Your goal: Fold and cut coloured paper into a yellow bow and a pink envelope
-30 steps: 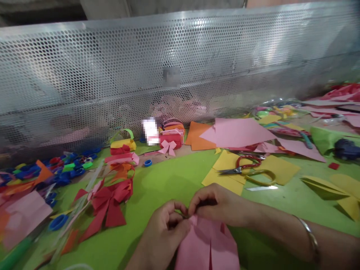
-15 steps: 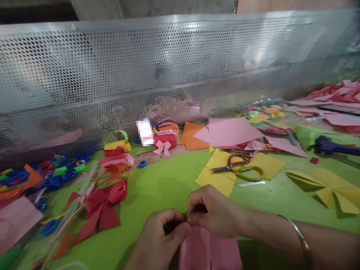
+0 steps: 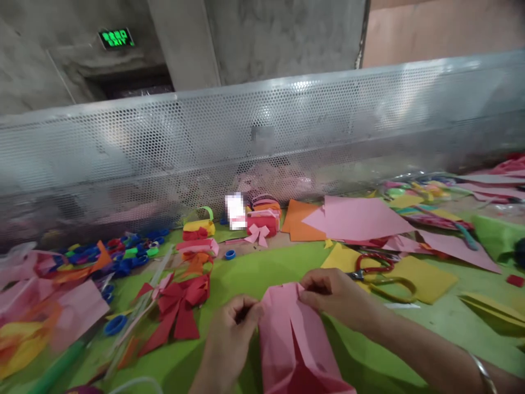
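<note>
A folded sheet of pink paper [image 3: 276,334] lies in front of me at the bottom middle, its two flaps parting toward the near end and a darker red-pink inside showing between them. On its left edge near the far end, my left hand [image 3: 229,339] pinches with thumb and forefinger. My right hand [image 3: 334,298] is closed on the far right corner, fingertips bent over the edge. Just beyond the right hand, scissors [image 3: 375,262] with red and yellow handles rest on yellow paper [image 3: 430,279]. Left of my hands is a red paper bow [image 3: 184,301].
A perforated metal panel [image 3: 197,148] stands along the back of the green table [image 3: 233,279]. Several small paper bags with bows, including a red one [image 3: 260,225], sit before it. Pink sheets [image 3: 365,218] lie back right; blue tape rings [image 3: 131,262] are piled left.
My view has tilted upward. My hands have moved apart, the right one to the paper's right corner. The paper's far end and its parted flaps now show.
</note>
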The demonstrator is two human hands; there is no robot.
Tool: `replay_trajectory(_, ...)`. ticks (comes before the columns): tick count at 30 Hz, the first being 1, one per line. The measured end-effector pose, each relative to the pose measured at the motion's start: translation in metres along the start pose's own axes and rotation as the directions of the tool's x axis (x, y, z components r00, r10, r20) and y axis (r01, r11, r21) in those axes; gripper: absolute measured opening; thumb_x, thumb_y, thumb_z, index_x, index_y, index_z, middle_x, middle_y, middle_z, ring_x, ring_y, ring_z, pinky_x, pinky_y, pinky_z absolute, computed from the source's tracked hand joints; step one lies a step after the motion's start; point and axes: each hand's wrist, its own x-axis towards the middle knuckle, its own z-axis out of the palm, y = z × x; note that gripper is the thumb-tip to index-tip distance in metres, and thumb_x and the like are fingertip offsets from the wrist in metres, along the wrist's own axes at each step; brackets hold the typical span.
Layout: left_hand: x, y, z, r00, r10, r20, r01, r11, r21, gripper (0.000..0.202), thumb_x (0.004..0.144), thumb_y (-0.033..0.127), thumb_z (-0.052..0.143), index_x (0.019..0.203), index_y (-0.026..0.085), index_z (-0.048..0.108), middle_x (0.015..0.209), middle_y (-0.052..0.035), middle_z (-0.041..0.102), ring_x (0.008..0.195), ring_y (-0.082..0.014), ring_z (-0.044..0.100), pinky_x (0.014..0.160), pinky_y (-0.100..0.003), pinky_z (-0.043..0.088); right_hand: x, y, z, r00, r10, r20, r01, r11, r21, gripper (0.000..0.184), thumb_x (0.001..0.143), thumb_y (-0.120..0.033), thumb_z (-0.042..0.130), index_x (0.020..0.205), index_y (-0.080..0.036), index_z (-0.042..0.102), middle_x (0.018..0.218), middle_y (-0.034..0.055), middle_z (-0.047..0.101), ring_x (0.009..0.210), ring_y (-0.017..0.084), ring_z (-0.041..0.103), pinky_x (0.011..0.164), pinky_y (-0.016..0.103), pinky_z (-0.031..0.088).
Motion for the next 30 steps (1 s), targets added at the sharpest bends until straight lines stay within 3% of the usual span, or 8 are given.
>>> replay_trajectory(2,0.000,-0.001,0.002,0.999,-0.033,0.008,0.033,0.999,-0.038,0.030,0.068,0.045,0.059,0.062,0.016,0.058,0.048,0.0063,0.041,0.048,-0.0086,0.035,0.048,-0.022,0.027,-0.001,0.001,0.003,0.998,-0.057,-0.033,0.055,0.997,-0.058,0.012,0.073,-0.025,0.057,0.077,-0.014,0.061,0.065,-0.0010,0.056,0.060,0.011,0.048,0.053,0.022,0.036)
replay_trajectory(6,-0.003,0.001,0.004,0.997,-0.071,-0.016,0.069,0.995,-0.069,0.035,0.067,0.050,0.059,0.068,0.015,0.059,0.049,0.0068,0.041,0.046,-0.0080,0.035,0.045,-0.021,0.024,-0.006,-0.004,0.005,0.986,-0.149,-0.075,0.132,0.971,-0.200,0.035,0.067,-0.017,0.060,0.102,-0.017,0.061,0.072,-0.0005,0.062,0.064,0.014,0.054,0.059,0.024,0.041)
replay_trajectory(11,-0.008,0.006,0.006,0.996,-0.070,-0.056,0.069,0.997,-0.018,0.039,0.069,0.054,0.054,0.078,0.016,0.058,0.059,0.0045,0.048,0.049,-0.0095,0.042,0.044,-0.021,0.027,-0.009,-0.009,0.007,0.964,-0.223,-0.145,0.171,0.937,-0.304,0.023,0.078,-0.021,0.048,0.094,-0.016,0.064,0.070,0.0027,0.066,0.063,0.017,0.058,0.062,0.027,0.042)
replay_trajectory(15,-0.011,0.006,0.007,0.996,-0.015,-0.086,0.015,1.000,0.003,0.059,0.069,0.066,0.047,0.102,0.017,0.047,0.083,-0.0025,0.057,0.055,-0.0129,0.051,0.045,-0.024,0.035,-0.012,-0.010,0.011,0.959,-0.228,-0.166,0.166,0.933,-0.321,0.030,0.079,-0.020,0.043,0.103,-0.014,0.060,0.049,-0.0044,0.049,0.050,0.015,0.047,0.057,0.026,0.038)
replay_trajectory(18,-0.019,0.013,0.007,0.993,0.054,-0.108,-0.038,0.989,0.146,0.059,0.064,0.063,0.055,0.100,0.017,0.046,0.094,-0.0061,0.056,0.072,-0.0180,0.055,0.061,-0.029,0.041,-0.015,-0.012,0.015,0.962,-0.230,-0.147,0.189,0.949,-0.253,0.031,0.078,-0.019,0.042,0.104,-0.015,0.058,0.047,-0.0072,0.040,0.046,0.014,0.041,0.053,0.025,0.035)
replay_trajectory(20,-0.026,0.022,0.006,0.994,0.078,-0.083,-0.052,0.960,0.276,0.058,0.054,0.054,0.068,0.095,0.017,0.048,0.098,-0.0076,0.055,0.085,-0.0231,0.053,0.072,-0.033,0.041,-0.015,-0.012,0.018,0.967,-0.226,-0.121,0.214,0.971,-0.105,0.033,0.078,-0.021,0.042,0.108,-0.015,0.054,0.051,-0.0062,0.045,0.050,0.014,0.044,0.053,0.025,0.035)
replay_trajectory(23,-0.033,0.031,0.004,0.998,0.057,0.005,-0.055,0.920,0.387,0.053,0.047,0.038,0.074,0.090,0.017,0.050,0.102,-0.0087,0.053,0.093,-0.0267,0.050,0.077,-0.034,0.040,-0.014,-0.010,0.019,0.975,-0.197,-0.107,0.209,0.971,0.113,0.035,0.079,-0.024,0.043,0.111,-0.013,0.049,0.054,-0.0053,0.048,0.053,0.014,0.048,0.054,0.026,0.038)
replay_trajectory(30,-0.029,0.024,0.003,0.998,-0.003,0.063,-0.011,0.976,0.218,0.036,0.061,0.018,0.056,0.096,0.017,0.051,0.104,-0.0093,0.055,0.090,-0.0216,0.056,0.072,-0.030,0.044,-0.011,-0.005,0.018,0.984,-0.147,-0.098,0.161,0.975,0.153,0.029,0.080,-0.022,0.043,0.107,-0.013,0.049,0.055,-0.0046,0.050,0.055,0.014,0.049,0.056,0.027,0.040)
